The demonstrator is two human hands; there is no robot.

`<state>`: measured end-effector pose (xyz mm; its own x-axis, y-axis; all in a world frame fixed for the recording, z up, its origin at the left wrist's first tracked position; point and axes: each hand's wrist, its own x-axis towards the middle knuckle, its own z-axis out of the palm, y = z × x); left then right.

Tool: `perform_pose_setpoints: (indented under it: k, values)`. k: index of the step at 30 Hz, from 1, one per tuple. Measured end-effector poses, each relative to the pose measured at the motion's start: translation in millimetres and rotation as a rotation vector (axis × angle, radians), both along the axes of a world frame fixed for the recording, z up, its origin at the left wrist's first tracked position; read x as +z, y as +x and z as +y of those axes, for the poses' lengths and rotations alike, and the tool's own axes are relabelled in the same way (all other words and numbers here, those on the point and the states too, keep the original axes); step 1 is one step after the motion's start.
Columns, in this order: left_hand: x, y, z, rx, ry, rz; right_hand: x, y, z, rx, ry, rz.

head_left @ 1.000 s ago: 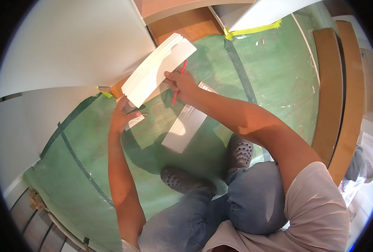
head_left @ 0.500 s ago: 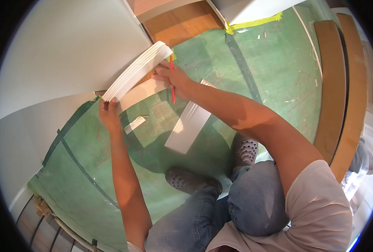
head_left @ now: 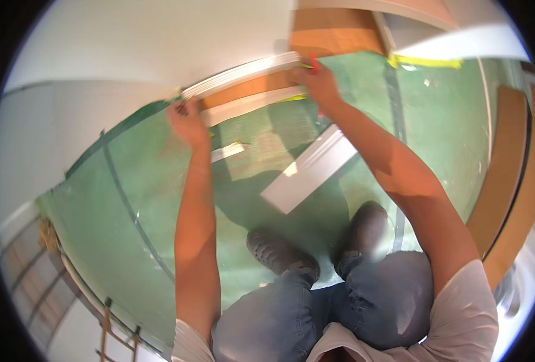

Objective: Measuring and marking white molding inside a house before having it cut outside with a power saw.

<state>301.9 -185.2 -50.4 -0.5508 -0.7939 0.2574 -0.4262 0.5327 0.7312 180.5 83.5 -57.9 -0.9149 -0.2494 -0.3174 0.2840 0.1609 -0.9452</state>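
Note:
A length of white ridged moulding (head_left: 243, 73) lies along the foot of the white wall panel, above a strip of bare wood floor (head_left: 243, 90). My left hand (head_left: 189, 123) grips its left end, with the fingers curled. At the right end is my right hand (head_left: 318, 84), closed around a red pencil (head_left: 314, 63); blur hides whether its fingertips also press the moulding. On the green floor covering (head_left: 159, 199) between my arms rests a second white moulding piece (head_left: 309, 172). A small pale offcut (head_left: 228, 152) lies near my left forearm.
A pale strip (head_left: 249, 105) edges the covering, with yellow tape near it. Farther right, yellow tape (head_left: 427, 62) runs below a white panel. Long brown boards (head_left: 499, 181) stand at the right. My shoes (head_left: 279, 250) are just this side of the loose moulding.
The moulding has gone from raised and slanted to lying along the wall's foot, both hands moving with it. My view has shifted, so the scene sits farther right.

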Motion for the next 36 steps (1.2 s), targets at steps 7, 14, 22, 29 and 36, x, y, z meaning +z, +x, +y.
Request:
perform_pose_setpoints:
  k: [7,14,22,29,36]
  values:
    - [8,-5,5,-0.022,0.136,0.012,17,5,-4,0.039,0.155,0.056]
    - [0,-4,2,-0.055,0.099,-0.063,20,7,-2,0.109,0.122,0.071]
    - [23,-3,0,-0.151,0.101,-0.197,31,2,6,0.28,0.275,0.156]
    - [27,-4,0,-0.12,0.047,-0.164,22,7,4,0.219,0.06,0.135]
    - [16,-3,1,-0.046,0.168,-0.241,24,1,2,0.219,0.183,0.151]
